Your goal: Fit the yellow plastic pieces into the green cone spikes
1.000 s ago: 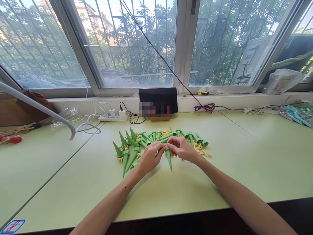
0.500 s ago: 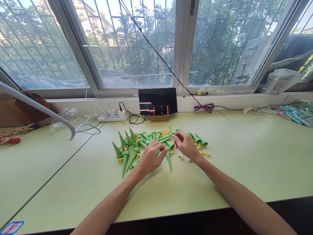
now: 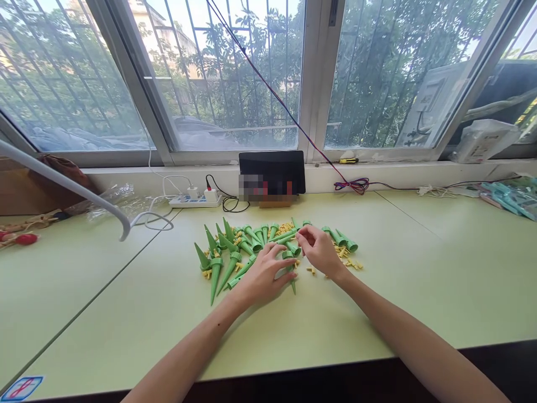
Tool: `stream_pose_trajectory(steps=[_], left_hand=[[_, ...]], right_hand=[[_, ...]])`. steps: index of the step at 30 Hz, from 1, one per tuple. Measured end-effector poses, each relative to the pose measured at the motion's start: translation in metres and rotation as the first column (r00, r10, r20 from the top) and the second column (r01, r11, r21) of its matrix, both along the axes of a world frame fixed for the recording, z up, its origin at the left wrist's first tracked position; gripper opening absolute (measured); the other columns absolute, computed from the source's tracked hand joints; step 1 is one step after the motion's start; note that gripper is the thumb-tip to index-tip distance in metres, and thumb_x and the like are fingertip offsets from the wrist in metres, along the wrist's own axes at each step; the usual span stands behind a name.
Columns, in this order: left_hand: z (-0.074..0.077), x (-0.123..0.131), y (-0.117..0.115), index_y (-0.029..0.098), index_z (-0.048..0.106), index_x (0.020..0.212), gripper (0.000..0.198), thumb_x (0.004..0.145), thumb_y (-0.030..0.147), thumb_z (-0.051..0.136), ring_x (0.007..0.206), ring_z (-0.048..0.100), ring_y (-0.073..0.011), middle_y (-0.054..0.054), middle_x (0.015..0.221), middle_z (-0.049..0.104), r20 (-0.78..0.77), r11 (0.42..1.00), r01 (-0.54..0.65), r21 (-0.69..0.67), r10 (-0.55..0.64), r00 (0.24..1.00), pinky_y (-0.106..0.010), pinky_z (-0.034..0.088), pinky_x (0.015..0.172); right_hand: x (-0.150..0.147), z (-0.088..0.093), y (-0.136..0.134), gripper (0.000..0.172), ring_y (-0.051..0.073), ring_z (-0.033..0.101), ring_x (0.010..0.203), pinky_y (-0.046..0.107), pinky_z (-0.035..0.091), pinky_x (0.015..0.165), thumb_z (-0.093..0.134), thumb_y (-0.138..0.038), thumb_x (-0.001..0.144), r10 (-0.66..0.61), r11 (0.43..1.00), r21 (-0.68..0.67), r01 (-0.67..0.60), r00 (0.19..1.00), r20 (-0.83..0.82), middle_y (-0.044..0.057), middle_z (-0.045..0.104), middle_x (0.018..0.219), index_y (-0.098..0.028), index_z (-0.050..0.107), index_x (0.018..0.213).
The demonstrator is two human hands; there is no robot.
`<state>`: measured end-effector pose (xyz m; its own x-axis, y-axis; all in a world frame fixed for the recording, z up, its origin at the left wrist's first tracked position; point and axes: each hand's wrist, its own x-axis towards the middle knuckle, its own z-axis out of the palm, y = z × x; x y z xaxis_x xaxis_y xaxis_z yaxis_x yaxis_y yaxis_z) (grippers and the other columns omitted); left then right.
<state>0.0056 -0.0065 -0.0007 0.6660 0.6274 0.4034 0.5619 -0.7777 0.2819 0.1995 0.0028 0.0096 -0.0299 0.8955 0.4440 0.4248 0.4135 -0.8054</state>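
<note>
My left hand point(image 3: 268, 271) is open over the front of the pile. Its fingers and thumb are spread around a green plastic watering spike point(image 3: 288, 255) whose tip points toward me; whether they touch it I cannot tell. My right hand point(image 3: 316, 249) is closed in a pinch just right of the pile's middle, and whatever is between its fingertips is too small to make out. Several more green spikes point(image 3: 215, 274) lie or stand to the left. Small yellow T-shaped valves point(image 3: 286, 228) are heaped behind my hands, and a loose yellow valve point(image 3: 311, 270) lies below my right hand.
A dark tablet point(image 3: 272, 168) leans by the window, with a blurred patch in front of it over a small cardboard stand point(image 3: 274, 204). A white power strip point(image 3: 195, 200) with cables is at the back left. A bent white tube point(image 3: 75, 187) crosses the left side.
My left thumb and fingers have spread wider, and the hand has shifted slightly right and down over the spike. The right hand keeps its pinch, almost unmoved.
</note>
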Motion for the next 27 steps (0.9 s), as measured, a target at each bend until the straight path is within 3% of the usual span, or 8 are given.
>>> stream_pose_trajectory(steps=[7,13,19,27], left_hand=[[-0.0024,-0.0009,0.0015,0.027,0.068,0.120,0.033,0.090,0.040,0.060,0.119,0.047,-0.0314,-0.011,0.125,0.056,-0.058,1.000,-0.009,-0.025,0.008,0.998,-0.050,0.047,0.099],[-0.0011,-0.0001,0.0017,0.023,0.069,0.107,0.022,0.091,0.035,0.060,0.105,0.054,-0.0277,-0.010,0.105,0.059,-0.014,0.999,-0.020,-0.050,0.019,1.000,-0.045,0.050,0.090],[-0.0020,0.0004,0.0036,0.022,0.068,0.099,0.015,0.090,0.031,0.061,0.098,0.058,-0.0256,-0.009,0.102,0.059,0.013,0.994,-0.057,-0.091,0.059,0.998,-0.042,0.051,0.085],[0.0007,0.0010,0.0052,0.023,0.063,0.114,0.024,0.090,0.024,0.061,0.094,0.060,-0.0219,-0.007,0.103,0.059,0.126,0.992,-0.068,-0.105,0.081,0.989,-0.035,0.051,0.084]], right_hand=[[-0.0002,-0.0011,0.0003,0.022,0.017,0.057,0.058,0.028,0.046,0.054,0.049,-0.039,0.093,0.014,1.000,0.002,-0.014,1.000,0.012,0.004,0.064,0.073,-0.021,0.056,0.084],[-0.0003,-0.0016,-0.0009,0.022,0.016,0.057,0.058,0.027,0.045,0.054,0.049,-0.039,0.094,0.020,1.000,0.013,-0.020,0.999,0.029,0.003,0.064,0.072,-0.020,0.057,0.084],[-0.0014,-0.0013,-0.0011,0.021,0.015,0.056,0.057,0.026,0.044,0.054,0.050,-0.036,0.093,0.023,0.999,0.035,-0.025,0.998,0.063,0.003,0.063,0.070,-0.019,0.058,0.084],[-0.0027,-0.0025,-0.0003,0.019,0.014,0.056,0.058,0.025,0.043,0.055,0.051,-0.032,0.092,0.017,0.997,0.069,-0.023,0.996,0.088,0.001,0.062,0.067,-0.018,0.059,0.083]])
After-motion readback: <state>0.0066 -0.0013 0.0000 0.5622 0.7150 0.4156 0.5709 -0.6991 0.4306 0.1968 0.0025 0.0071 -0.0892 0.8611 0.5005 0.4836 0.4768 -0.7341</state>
